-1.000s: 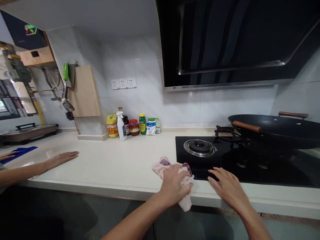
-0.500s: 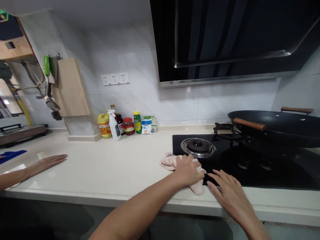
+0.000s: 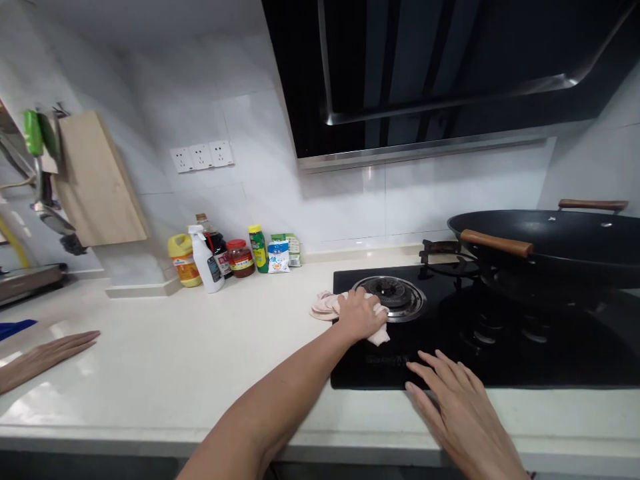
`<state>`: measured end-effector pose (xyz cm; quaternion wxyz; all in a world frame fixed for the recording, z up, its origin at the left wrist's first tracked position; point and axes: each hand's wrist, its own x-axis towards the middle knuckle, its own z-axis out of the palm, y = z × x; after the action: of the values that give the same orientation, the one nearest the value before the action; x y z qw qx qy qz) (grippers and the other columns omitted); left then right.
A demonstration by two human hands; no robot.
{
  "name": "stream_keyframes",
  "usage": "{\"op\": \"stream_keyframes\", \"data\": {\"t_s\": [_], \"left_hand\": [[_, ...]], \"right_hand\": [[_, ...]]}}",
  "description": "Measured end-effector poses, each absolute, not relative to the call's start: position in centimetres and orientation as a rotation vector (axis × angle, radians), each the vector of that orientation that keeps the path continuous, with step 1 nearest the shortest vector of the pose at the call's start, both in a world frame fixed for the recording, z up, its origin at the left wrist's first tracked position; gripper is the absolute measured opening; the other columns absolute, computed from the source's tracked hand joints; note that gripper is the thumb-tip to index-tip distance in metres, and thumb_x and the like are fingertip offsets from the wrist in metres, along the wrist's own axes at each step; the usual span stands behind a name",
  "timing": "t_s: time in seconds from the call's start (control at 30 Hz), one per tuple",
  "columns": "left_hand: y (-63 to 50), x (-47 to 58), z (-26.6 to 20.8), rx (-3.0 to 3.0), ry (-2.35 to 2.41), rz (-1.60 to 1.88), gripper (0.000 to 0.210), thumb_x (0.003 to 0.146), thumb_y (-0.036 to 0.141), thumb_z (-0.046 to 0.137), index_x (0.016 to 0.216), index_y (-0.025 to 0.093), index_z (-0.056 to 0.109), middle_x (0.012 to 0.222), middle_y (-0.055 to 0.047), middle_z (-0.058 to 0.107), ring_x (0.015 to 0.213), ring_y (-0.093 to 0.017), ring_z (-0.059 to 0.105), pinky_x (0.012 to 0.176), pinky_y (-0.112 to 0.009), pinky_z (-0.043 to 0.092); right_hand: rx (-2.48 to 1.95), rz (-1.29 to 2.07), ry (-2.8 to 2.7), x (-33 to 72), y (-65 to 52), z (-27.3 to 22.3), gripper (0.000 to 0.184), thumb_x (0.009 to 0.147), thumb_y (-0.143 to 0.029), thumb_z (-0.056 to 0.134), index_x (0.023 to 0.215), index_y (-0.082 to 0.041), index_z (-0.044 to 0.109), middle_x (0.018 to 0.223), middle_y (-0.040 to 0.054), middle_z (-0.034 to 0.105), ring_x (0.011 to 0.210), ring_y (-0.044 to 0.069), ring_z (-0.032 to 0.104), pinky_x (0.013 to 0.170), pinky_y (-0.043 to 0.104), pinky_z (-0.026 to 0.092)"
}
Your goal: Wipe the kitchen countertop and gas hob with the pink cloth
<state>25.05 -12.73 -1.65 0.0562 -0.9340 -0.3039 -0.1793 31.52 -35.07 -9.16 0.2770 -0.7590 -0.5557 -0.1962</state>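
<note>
My left hand [image 3: 361, 313] is closed on a pale pink cloth [image 3: 327, 307], pressing it onto the left edge of the black gas cooktop [image 3: 425, 357]. The bunched cloth lies partly on the white counter and partly against the front left of the burner [image 3: 393, 297]. Fingers spread, my right hand [image 3: 453, 403] rests at the cooktop's front edge with nothing in it.
A black wok [image 3: 540, 233] with wooden handles stands on the right burner, under a low range hood [image 3: 440, 80]. A spray bottle [image 3: 206, 261], jars and packets line the wall. Another person's hand [image 3: 55, 357] lies flat on the counter [image 3: 165, 360] at left.
My left hand has pushed the cloth away from the counter's front edge, up beside the burner. My right hand stays spread near the cooktop's front edge. The view has shifted slightly right.
</note>
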Motion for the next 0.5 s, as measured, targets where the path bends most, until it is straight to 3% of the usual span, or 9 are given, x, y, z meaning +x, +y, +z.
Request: {"op": "stream_keyframes", "data": {"t_s": [0.23,0.5], "left_hand": [[-9.7,24.5,-1.5,-2.831,-0.930,-0.535,0.041,0.095,0.057,0.045,0.118,0.029,0.064,0.124,-0.007,0.057,0.114,-0.029,0.052,0.098,-0.049,0.041],[-8.8,24.1,-1.3,-2.805,-1.020,-0.527,0.040,0.094,0.055,0.048,0.119,0.027,0.062,0.120,-0.008,0.057,0.113,-0.030,0.053,0.096,-0.051,0.041]], "right_hand": [[-2.034,-0.517,-1.483,31.4,-35.2,-9.1,0.050,0.098,-0.059,0.038,0.122,-0.029,0.071,0.136,0.0045,0.065,0.136,0.033,0.049,0.113,0.056,0.036],[-2.057,-0.484,-1.486,31.3,-35.2,-8.4,0.046,0.099,-0.054,0.040,0.120,-0.028,0.071,0.135,0.0055,0.065,0.135,0.032,0.050,0.111,0.055,0.037]]}}
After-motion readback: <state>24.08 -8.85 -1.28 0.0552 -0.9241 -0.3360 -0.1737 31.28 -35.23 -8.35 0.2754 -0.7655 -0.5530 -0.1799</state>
